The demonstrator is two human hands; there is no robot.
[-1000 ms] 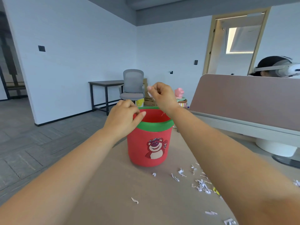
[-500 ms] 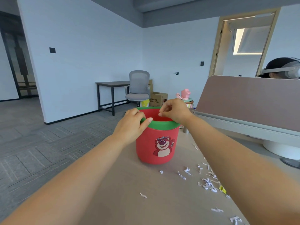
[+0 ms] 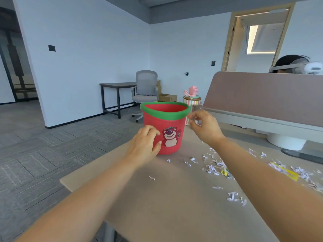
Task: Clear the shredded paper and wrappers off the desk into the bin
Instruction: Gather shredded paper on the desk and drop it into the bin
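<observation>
Fingers (image 3: 148, 131) touch bin (image 3: 167, 123); shreds (image 3: 212, 169) beside.

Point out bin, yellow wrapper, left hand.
bin (image 3: 172, 122): head view, red wall under green rim.
yellow wrapper (image 3: 289, 174): head view, its middle.
left hand (image 3: 145, 144): head view, back of hand.

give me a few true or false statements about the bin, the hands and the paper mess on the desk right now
1. The bin stands upright on the desk. True.
2. The left hand grips the bin's green rim. False: it rests low on the bin's red side.
3. The right hand is beside the bin, near its rim. True.
4. The shredded paper lies left of the bin. False: it is scattered to the right.
5. A yellow wrapper lies among the shreds. True.
</observation>
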